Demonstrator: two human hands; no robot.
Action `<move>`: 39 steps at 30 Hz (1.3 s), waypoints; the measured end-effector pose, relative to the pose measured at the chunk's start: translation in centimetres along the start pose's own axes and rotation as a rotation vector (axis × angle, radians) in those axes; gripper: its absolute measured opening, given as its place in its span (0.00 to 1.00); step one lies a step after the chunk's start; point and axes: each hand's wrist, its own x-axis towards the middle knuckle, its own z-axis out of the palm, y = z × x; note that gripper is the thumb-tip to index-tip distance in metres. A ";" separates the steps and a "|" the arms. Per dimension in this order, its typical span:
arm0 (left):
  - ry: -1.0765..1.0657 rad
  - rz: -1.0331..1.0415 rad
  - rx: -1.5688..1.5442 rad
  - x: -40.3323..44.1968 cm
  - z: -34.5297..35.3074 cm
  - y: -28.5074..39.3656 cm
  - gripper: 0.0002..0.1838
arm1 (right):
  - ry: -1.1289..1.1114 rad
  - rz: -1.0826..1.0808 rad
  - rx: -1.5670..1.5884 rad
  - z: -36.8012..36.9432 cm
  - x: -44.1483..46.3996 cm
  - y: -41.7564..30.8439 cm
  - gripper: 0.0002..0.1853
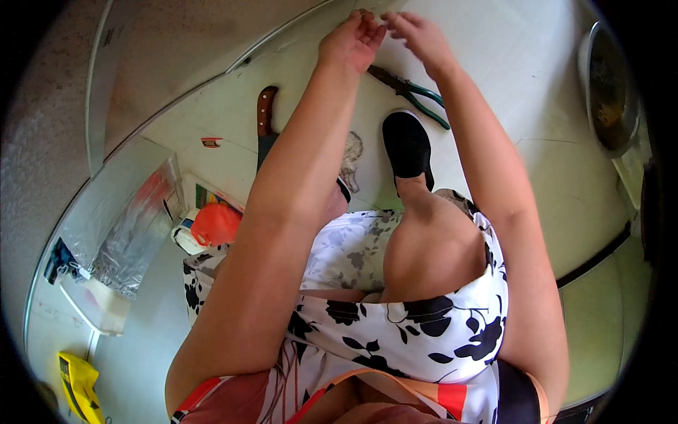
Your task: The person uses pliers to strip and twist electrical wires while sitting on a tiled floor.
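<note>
Both arms reach forward to the top of the view. My left hand (352, 42) is half curled, palm partly turned up; whatever its fingertips pinch is too small to make out. Beside it, my right hand (418, 41) has its fingers apart and slightly blurred, close to the left fingertips. Green-handled pliers (413, 95) lie on the pale floor just below the hands. A knife with a brown wooden handle (265, 112) rests left of my left forearm, its blade partly hidden behind the arm.
A metal basin (600, 85) stands at the right. A black shoe (407, 145) is on the floor between the arms, near a whitish clump (351, 159). At the left are a red bag (215, 225), clear plastic packaging (131, 240) and a yellow packet (81, 385).
</note>
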 end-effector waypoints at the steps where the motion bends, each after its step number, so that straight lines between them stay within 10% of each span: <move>1: -0.017 0.004 -0.008 -0.1 -0.1 0.0 0.06 | 0.094 -0.111 -0.327 -0.2 -1.4 1.0 0.20; 4: -0.034 -0.023 0.025 -0.6 0.5 0.6 0.05 | 0.167 -0.272 -1.051 -0.9 -8.4 3.3 0.21; 12: -0.281 -0.057 -0.017 0.3 -1.4 0.5 0.05 | 0.301 -0.403 -1.178 -0.1 -10.5 8.3 0.26; 18: -0.398 -0.095 -0.084 0.1 -1.8 0.5 0.05 | 0.371 -0.279 -0.359 -0.1 -6.1 2.8 0.14; 20: -0.447 -0.111 -0.073 0.1 -2.1 0.4 0.06 | 0.174 0.022 0.344 0.6 -2.7 -1.2 0.13; 29: -0.391 -0.087 0.085 0.0 -1.1 0.8 0.08 | -0.033 0.105 0.318 0.9 3.0 -2.1 0.08; 32: -0.423 -0.094 0.056 2.3 -2.3 0.1 0.09 | -0.058 0.110 0.115 0.6 3.9 -1.2 0.09; 35: -0.349 -0.049 0.117 2.4 -2.1 0.0 0.08 | 0.253 -0.078 -0.770 1.5 -1.4 -7.3 0.09; 39: -0.265 0.036 0.135 1.2 -1.3 -0.4 0.08 | 0.311 -0.583 -0.910 2.1 -1.6 -6.2 0.08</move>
